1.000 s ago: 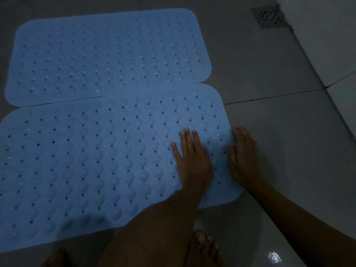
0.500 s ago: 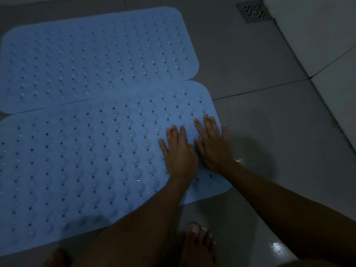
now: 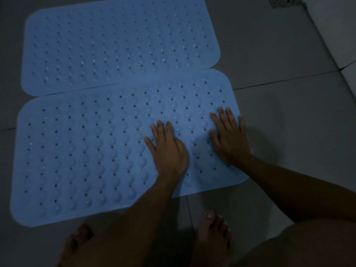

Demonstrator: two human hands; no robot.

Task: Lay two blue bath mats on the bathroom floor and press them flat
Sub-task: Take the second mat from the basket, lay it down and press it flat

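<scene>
Blue perforated rubber bath mat, near one (image 3: pixel 86 160) — rounded corners, bumpy, flat on grey tiled floor (image 3: pixel 289 122), its far edge touching the second blue mat (image 3: pixel 115 45); bare tile lies to the right. Left hand (image 3: pixel 167 149) and right hand (image 3: pixel 229 137) press palms down, fingers straight — half a second ago side by side, now apart, right at the mat's right edge.

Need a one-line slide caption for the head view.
Both hands, left hand and right hand, press flat on the near blue mat.
</scene>
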